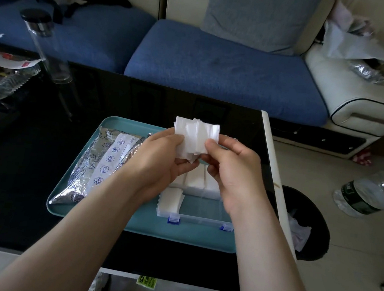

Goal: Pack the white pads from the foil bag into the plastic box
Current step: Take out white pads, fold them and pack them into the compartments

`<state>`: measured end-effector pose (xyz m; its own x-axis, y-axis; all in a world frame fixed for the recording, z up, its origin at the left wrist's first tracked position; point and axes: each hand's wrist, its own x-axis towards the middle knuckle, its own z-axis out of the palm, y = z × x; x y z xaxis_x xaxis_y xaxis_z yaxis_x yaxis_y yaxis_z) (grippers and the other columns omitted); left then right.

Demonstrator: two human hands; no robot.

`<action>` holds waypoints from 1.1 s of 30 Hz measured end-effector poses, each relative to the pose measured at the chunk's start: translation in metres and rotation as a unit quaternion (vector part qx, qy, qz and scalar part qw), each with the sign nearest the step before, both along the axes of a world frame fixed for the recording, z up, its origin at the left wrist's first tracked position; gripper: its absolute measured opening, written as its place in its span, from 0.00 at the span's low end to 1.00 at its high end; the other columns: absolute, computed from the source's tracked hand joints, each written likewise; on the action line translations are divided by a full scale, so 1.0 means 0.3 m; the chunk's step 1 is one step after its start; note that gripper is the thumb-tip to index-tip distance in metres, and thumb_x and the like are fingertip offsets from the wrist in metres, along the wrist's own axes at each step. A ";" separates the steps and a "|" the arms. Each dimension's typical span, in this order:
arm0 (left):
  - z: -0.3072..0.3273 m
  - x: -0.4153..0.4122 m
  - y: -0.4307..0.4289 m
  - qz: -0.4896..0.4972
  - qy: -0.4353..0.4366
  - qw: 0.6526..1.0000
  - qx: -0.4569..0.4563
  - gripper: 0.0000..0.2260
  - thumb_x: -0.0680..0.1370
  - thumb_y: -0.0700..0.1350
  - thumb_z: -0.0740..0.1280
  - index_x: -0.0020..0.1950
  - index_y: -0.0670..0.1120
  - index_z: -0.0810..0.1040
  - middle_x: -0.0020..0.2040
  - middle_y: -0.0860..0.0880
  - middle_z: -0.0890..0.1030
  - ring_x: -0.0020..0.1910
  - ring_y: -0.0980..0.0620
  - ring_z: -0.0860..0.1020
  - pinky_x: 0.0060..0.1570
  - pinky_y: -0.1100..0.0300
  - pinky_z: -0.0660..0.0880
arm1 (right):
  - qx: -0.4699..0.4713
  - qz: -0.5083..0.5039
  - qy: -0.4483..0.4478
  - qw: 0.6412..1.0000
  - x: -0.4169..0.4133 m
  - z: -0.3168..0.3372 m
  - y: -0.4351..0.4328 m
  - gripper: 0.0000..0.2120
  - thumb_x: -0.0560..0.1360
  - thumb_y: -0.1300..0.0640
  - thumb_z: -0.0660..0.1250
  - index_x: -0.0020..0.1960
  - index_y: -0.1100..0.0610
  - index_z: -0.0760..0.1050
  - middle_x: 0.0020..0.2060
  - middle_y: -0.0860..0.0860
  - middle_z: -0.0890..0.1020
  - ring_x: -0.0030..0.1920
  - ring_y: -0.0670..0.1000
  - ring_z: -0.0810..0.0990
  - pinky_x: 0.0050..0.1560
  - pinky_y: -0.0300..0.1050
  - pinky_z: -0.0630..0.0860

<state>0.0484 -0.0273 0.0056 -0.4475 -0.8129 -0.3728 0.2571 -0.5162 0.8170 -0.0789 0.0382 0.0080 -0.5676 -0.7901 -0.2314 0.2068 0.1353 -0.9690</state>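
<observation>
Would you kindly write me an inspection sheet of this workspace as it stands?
Surface: glossy black table carrying a teal rectangular tray.
Job's things: stack of white pads held above the clear plastic box with blue latches on the tray; more pads lie in its compartments; crinkled silver foil bag lies on the tray's left side.
Clutter: clear tall bottle with black cap and loose wrappers at the table's far left.
Grippers: left hand and right hand both pinch the stack.
Cables: nothing seen.
Surroundings: blue cushioned sofa; black round bin and a crushed plastic bottle on the floor.
</observation>
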 end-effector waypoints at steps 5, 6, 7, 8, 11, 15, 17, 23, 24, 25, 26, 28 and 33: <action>-0.013 -0.015 0.010 -0.033 -0.011 0.999 -0.027 0.15 0.86 0.35 0.54 0.65 0.36 0.79 0.61 0.31 0.83 0.64 0.33 0.81 0.67 0.37 0.77 | 0.001 0.012 0.084 0.996 0.023 -0.006 -0.004 0.08 0.79 0.61 0.73 0.56 0.54 0.85 0.43 0.51 0.89 0.39 0.45 0.88 0.36 0.31 0.77; -0.019 -0.014 0.007 -0.039 -0.017 0.999 -0.034 0.16 0.86 0.35 0.54 0.66 0.37 0.78 0.61 0.32 0.83 0.65 0.33 0.81 0.67 0.37 0.77 | -0.003 0.010 0.108 0.994 0.023 -0.011 -0.004 0.08 0.79 0.61 0.74 0.57 0.54 0.86 0.43 0.49 0.89 0.41 0.45 0.88 0.38 0.32 0.79; -0.021 -0.011 0.005 -0.042 -0.022 0.998 -0.036 0.16 0.86 0.35 0.54 0.67 0.37 0.78 0.61 0.33 0.83 0.65 0.34 0.81 0.67 0.37 0.77 | -0.005 0.011 0.133 0.991 0.025 -0.015 -0.003 0.08 0.78 0.60 0.75 0.57 0.54 0.86 0.44 0.48 0.89 0.43 0.45 0.88 0.42 0.35 0.81; -0.021 -0.009 0.004 -0.046 -0.023 0.998 -0.038 0.16 0.86 0.36 0.54 0.67 0.38 0.79 0.60 0.34 0.84 0.65 0.35 0.81 0.68 0.37 0.76 | -0.009 0.015 0.158 0.987 0.023 -0.023 -0.005 0.08 0.78 0.60 0.75 0.56 0.53 0.87 0.44 0.47 0.89 0.44 0.44 0.88 0.46 0.38 0.83; -0.011 -0.008 0.012 -0.077 -0.029 0.994 -0.068 0.15 0.88 0.41 0.56 0.69 0.39 0.77 0.59 0.38 0.86 0.63 0.41 0.83 0.68 0.41 0.76 | -0.016 0.041 0.172 0.984 0.029 -0.017 -0.004 0.09 0.77 0.61 0.77 0.54 0.49 0.84 0.42 0.50 0.89 0.44 0.46 0.88 0.45 0.37 0.82; -0.020 -0.005 0.005 -0.066 -0.027 0.994 -0.080 0.15 0.87 0.38 0.55 0.69 0.37 0.76 0.60 0.35 0.84 0.62 0.38 0.84 0.65 0.42 0.79 | -0.008 0.045 0.133 0.990 0.031 0.009 -0.006 0.09 0.78 0.60 0.74 0.55 0.49 0.84 0.39 0.49 0.88 0.41 0.44 0.87 0.38 0.35 0.80; -0.018 -0.001 -0.002 -0.044 -0.020 0.997 -0.055 0.14 0.86 0.36 0.56 0.66 0.35 0.77 0.60 0.32 0.83 0.60 0.34 0.84 0.63 0.39 0.80 | 0.000 0.011 0.130 0.991 0.020 0.008 -0.006 0.11 0.78 0.58 0.72 0.58 0.48 0.82 0.38 0.39 0.86 0.40 0.40 0.85 0.38 0.34 0.79; -0.012 0.007 0.007 -0.091 -0.090 0.986 -0.107 0.14 0.85 0.34 0.57 0.65 0.39 0.79 0.57 0.37 0.85 0.54 0.43 0.87 0.51 0.51 0.84 | 0.018 0.055 0.090 0.994 0.009 0.008 0.009 0.09 0.80 0.59 0.70 0.56 0.49 0.86 0.42 0.43 0.88 0.42 0.38 0.85 0.35 0.27 0.75; -0.018 0.007 0.006 -0.086 -0.103 0.984 -0.119 0.12 0.86 0.34 0.58 0.66 0.40 0.77 0.56 0.38 0.86 0.53 0.43 0.87 0.50 0.51 0.84 | 0.020 0.062 0.089 0.994 0.004 0.006 0.010 0.08 0.80 0.59 0.71 0.55 0.49 0.86 0.42 0.43 0.88 0.43 0.38 0.86 0.35 0.27 0.75; -0.024 0.007 0.005 -0.076 -0.107 0.984 -0.123 0.11 0.86 0.35 0.59 0.67 0.41 0.75 0.56 0.39 0.86 0.53 0.43 0.87 0.50 0.51 0.84 | 0.023 0.064 0.085 0.994 0.001 0.007 0.011 0.07 0.80 0.58 0.71 0.53 0.48 0.86 0.43 0.43 0.88 0.44 0.39 0.86 0.36 0.28 0.76; -0.028 0.006 0.006 -0.065 -0.107 0.984 -0.125 0.10 0.86 0.36 0.61 0.68 0.41 0.72 0.55 0.38 0.86 0.52 0.43 0.87 0.51 0.50 0.84 | 0.027 0.064 0.077 0.995 -0.001 0.006 0.011 0.06 0.80 0.57 0.72 0.52 0.48 0.86 0.43 0.43 0.88 0.45 0.40 0.86 0.37 0.30 0.76; -0.033 0.002 0.006 -0.041 -0.109 0.984 -0.138 0.10 0.86 0.37 0.62 0.67 0.42 0.70 0.55 0.37 0.85 0.52 0.41 0.87 0.53 0.47 0.84 | 0.040 0.054 0.048 0.997 -0.006 0.007 0.007 0.05 0.79 0.56 0.73 0.52 0.49 0.87 0.44 0.44 0.89 0.47 0.43 0.87 0.42 0.36 0.76; -0.024 0.009 0.004 0.002 -0.123 0.980 -0.154 0.08 0.83 0.39 0.69 0.62 0.44 0.80 0.51 0.39 0.86 0.48 0.44 0.87 0.47 0.52 0.85 | 0.047 0.032 -0.109 0.992 -0.012 0.004 -0.006 0.05 0.80 0.58 0.72 0.52 0.53 0.86 0.43 0.50 0.88 0.46 0.49 0.83 0.47 0.45 0.76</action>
<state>0.0510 -0.0260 -0.0016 -0.3707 -0.9058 -0.2052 0.0343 -0.2342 0.9716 -0.0825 0.0365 0.0091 -0.4458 -0.7917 -0.4176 0.3980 0.2425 -0.8847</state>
